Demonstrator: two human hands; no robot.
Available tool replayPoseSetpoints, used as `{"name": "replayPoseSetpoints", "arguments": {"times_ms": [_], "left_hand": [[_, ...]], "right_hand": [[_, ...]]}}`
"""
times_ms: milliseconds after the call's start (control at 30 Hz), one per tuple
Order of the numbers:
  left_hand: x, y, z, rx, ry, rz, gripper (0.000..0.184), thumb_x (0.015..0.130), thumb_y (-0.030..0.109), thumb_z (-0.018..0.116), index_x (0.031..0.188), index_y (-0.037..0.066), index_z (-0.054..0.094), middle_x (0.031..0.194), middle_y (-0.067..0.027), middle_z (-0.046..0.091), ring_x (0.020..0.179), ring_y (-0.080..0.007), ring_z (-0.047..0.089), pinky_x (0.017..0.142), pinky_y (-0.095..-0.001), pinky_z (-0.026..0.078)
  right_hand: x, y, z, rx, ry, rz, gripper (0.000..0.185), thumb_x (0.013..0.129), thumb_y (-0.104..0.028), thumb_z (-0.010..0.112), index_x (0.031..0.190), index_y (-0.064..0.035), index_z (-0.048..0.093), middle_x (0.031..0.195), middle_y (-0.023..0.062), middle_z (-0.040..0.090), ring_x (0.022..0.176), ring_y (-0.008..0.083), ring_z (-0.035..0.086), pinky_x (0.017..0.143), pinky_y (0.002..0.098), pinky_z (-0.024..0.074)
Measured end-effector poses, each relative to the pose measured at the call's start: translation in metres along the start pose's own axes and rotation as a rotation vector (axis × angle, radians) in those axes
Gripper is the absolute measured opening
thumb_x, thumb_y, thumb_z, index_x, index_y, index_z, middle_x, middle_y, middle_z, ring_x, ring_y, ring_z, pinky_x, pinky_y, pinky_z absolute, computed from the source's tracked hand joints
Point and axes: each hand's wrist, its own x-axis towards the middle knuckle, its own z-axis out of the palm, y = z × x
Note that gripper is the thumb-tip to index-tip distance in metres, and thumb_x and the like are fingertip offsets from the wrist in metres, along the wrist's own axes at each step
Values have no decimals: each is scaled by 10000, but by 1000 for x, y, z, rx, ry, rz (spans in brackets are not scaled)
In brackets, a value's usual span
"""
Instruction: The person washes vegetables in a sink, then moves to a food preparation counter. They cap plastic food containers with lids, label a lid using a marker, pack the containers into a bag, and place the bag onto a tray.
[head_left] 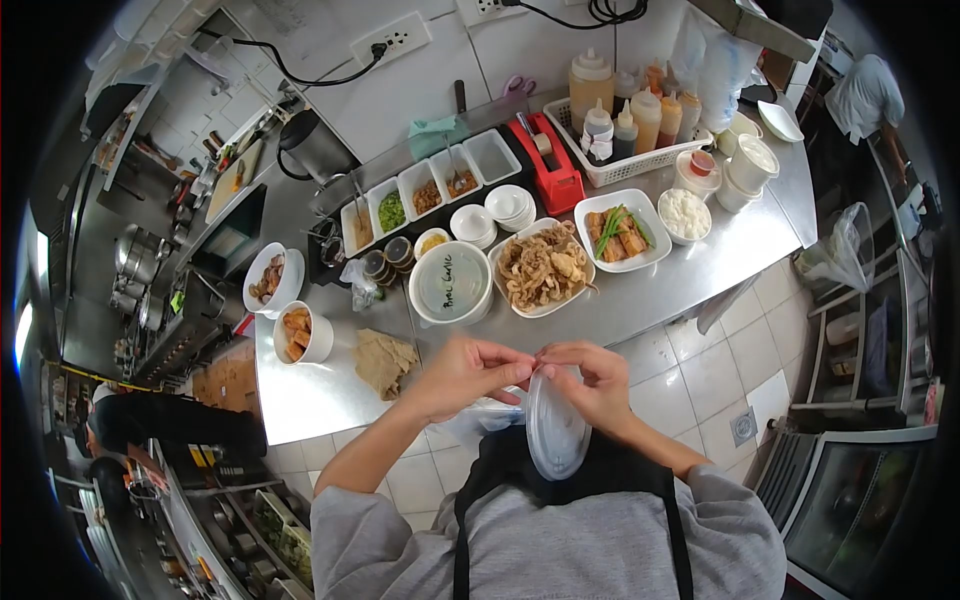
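Observation:
A clear round plastic lid (557,428) hangs upright in front of the black apron. Its upper edge is between my left hand (478,375) and my right hand (590,378), whose fingers are pinched together there. Just beyond them on the steel table (640,300) stand a white tub with a marked, see-through lid (450,283) and a square white bowl of fried food (543,268). Left of my left hand lies a crumpled brown cloth (384,364). Behind my wrists, part of a clear plastic bag (475,420) shows.
Further right are a dish of meat and greens (622,232), a rice bowl (685,215) and a bottle basket (640,160). A red dispenser (553,170) stands behind. Left are two white food containers (304,333). One person (170,425) bends at lower left; another (865,100) is at upper right.

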Motion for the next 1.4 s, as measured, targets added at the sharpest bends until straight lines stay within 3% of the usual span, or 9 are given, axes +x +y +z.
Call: {"name": "replayPoseSetpoints", "arguments": {"times_ms": [267, 567, 667, 767, 900, 1000, 1067, 1267, 1400], "left_hand": [[-9, -6, 21, -95, -174, -28, 325, 857, 188, 576, 1106, -19, 551, 1010, -98, 604, 877, -131, 588, 699, -257, 532], [-3, -19, 23, -178, -168, -16, 360, 901, 187, 489, 1210, 4, 473, 1050, -91, 596, 959, -171, 589, 688, -253, 520], [-6, -15, 25, -105, -176, -1, 336, 899, 162, 477, 1189, -7, 493, 1024, -90, 604, 907, -150, 598, 676, -253, 520], [-7, -10, 27, 2, -202, 18, 313, 890, 128, 479, 1166, -16, 513, 978, -84, 618, 855, -118, 593, 688, -238, 503], [-5, -15, 33, 90, -188, 187, 293, 881, 99, 492, 1143, -25, 531, 916, -64, 625, 801, -79, 571, 706, -214, 472], [-7, -14, 37, 81, -155, 193, 289, 876, 112, 523, 1126, -32, 540, 897, -59, 624, 795, -70, 564, 706, -209, 458], [-7, -13, 43, 15, -117, 206, 284, 874, 132, 542, 1101, -38, 554, 894, -64, 624, 792, -68, 562, 697, -214, 457], [-2, -19, 40, 426, 72, 447, 287, 849, 165, 578, 1093, 14, 564, 878, -91, 640, 783, -150, 606, 709, -267, 464], [5, -18, 37, 527, 153, 563, 267, 834, 160, 585, 1077, 50, 582, 911, -96, 612, 820, -212, 602, 719, -280, 462]], "right_hand": [[23, -30, -37, 157, -194, 430, 168, 763, -77, 669, 901, 12, 632, 919, 72, 559, 845, 120, 554, 713, 246, 455], [7, -29, -26, -337, -20, 8, 135, 789, -98, 649, 860, 17, 642, 817, 42, 607, 720, 84, 561, 649, 226, 449], [11, -33, -39, -88, -98, 366, 151, 804, -126, 637, 869, 10, 646, 816, 36, 622, 726, 75, 563, 659, 222, 452], [38, -44, -64, 86, -396, 634, 175, 823, -159, 620, 878, 5, 651, 807, 27, 631, 737, 67, 560, 666, 214, 453], [53, -57, -76, 8, -667, 566, 219, 840, -198, 601, 905, 6, 649, 801, 26, 632, 734, 66, 556, 664, 211, 458], [58, -61, -79, 52, -723, 781, 224, 841, -217, 601, 884, -3, 651, 781, 16, 623, 721, 61, 552, 651, 212, 463], [57, -56, -79, 71, -696, 813, 224, 843, -224, 600, 880, -9, 648, 770, 9, 614, 708, 61, 549, 643, 210, 466], [54, -49, -76, 243, -633, 873, 220, 843, -221, 602, 896, -11, 634, 773, 7, 604, 699, 71, 557, 618, 218, 480], [53, -50, -72, 302, -596, 847, 216, 835, -210, 614, 909, -9, 633, 798, 21, 612, 716, 81, 567, 596, 233, 495]]}}
